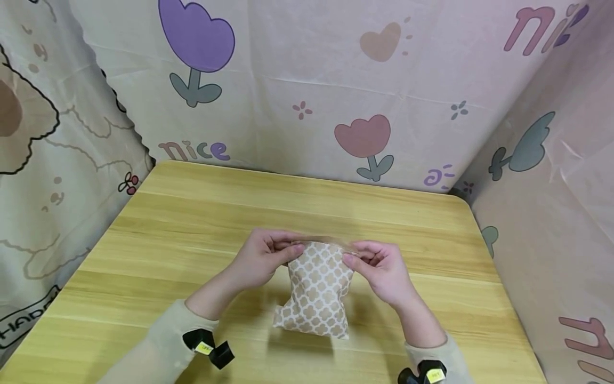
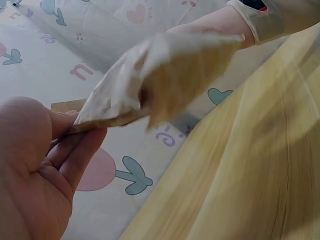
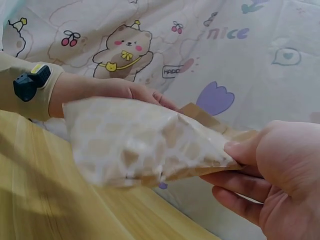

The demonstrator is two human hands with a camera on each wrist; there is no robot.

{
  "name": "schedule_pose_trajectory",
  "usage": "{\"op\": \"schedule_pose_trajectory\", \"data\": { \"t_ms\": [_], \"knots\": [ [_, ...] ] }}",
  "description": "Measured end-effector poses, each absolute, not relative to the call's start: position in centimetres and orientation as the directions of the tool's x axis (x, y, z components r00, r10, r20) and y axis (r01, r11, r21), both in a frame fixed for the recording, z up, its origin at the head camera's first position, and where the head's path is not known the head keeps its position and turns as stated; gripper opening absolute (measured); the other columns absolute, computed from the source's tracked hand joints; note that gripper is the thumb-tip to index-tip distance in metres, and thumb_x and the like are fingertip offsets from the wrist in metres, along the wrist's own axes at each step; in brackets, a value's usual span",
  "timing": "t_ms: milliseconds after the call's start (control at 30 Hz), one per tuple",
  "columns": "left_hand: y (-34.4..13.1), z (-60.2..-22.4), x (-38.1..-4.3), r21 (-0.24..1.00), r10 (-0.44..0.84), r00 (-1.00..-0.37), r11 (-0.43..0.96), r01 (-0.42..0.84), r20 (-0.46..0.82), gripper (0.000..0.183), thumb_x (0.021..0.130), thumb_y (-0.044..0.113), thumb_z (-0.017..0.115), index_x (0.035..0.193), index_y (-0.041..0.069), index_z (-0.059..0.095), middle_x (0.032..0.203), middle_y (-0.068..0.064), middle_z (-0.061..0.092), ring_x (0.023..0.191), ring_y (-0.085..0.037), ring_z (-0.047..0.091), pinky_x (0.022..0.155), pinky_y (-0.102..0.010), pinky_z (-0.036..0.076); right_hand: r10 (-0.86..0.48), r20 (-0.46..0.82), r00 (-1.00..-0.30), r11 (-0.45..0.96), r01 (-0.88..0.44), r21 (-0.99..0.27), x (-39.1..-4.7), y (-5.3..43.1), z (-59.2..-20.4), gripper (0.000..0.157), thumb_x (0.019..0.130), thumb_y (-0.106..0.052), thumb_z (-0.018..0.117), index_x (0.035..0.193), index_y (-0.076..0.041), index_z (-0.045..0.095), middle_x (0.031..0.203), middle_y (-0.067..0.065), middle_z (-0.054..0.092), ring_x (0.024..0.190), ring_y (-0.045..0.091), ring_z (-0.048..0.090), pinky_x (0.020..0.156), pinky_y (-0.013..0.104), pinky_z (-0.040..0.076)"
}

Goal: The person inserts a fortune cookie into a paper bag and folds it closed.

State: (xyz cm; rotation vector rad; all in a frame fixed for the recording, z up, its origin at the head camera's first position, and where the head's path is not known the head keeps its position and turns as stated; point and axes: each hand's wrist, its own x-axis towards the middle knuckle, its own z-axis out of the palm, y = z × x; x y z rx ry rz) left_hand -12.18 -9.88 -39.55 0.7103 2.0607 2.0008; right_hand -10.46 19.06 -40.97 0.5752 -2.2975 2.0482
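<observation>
We see a bag (image 1: 316, 298), white with a tan lattice print, held upright just above the desk (image 1: 158, 266), its shadow falling on the wood below. The left hand (image 1: 261, 257) pinches the bag's upper left corner, thumb closed against the fingers; the right hand (image 1: 385, 272) pinches the upper right corner likewise. Between the two we note a plain brown strip along the top edge. The bag's lower left corner juts outward. Behind the desk we find a printed cloth (image 1: 283, 48) with flowers and lettering.
</observation>
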Motion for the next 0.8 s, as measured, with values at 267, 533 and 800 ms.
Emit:
{"op": "schedule_pose_trajectory", "data": {
  "t_ms": [267,533,800],
  "knots": [
    [-10.5,-39.9,-12.2,0.987,0.507,-0.847,-0.048,0.154,0.157,0.027,0.102,-0.008,0.064,0.128,-0.014,0.067,0.108,-0.021,0.077,0.095,-0.02,0.077,0.082,-0.038,0.064,-0.302,0.188,-0.935,0.072,-0.219,-0.973,-10.3,19.3,-40.9,0.021,0.093,0.009,0.074,0.113,0.015,0.071,0.094,0.01,0.08,0.08,0.013,0.074,0.071,0.027,0.062],
    [-10.3,-40.1,-12.6,0.993,0.501,-0.858,-0.039,0.109,0.114,0.023,0.101,-0.004,0.066,0.122,-0.01,0.072,0.11,-0.019,0.077,0.09,-0.02,0.075,0.078,-0.035,0.065,-0.324,0.161,-0.932,-0.005,-0.169,-0.986,-10.3,19.7,-41.1,0.028,0.095,0.008,0.07,0.12,0.018,0.065,0.094,0.0,0.08,0.086,0.011,0.073,0.083,0.027,0.061],
    [-10.1,-40.0,-13.1,0.986,0.495,-0.859,0.023,0.167,0.134,0.02,0.096,0.002,0.077,0.115,-0.002,0.078,0.103,-0.013,0.078,0.082,-0.025,0.075,0.073,-0.035,0.065,-0.346,0.182,-0.921,0.028,-0.203,-0.979,-10.4,19.9,-41.1,0.026,0.094,0.007,0.073,0.119,0.013,0.069,0.094,0.005,0.08,0.08,0.012,0.071,0.071,0.026,0.06]
  ]
}}
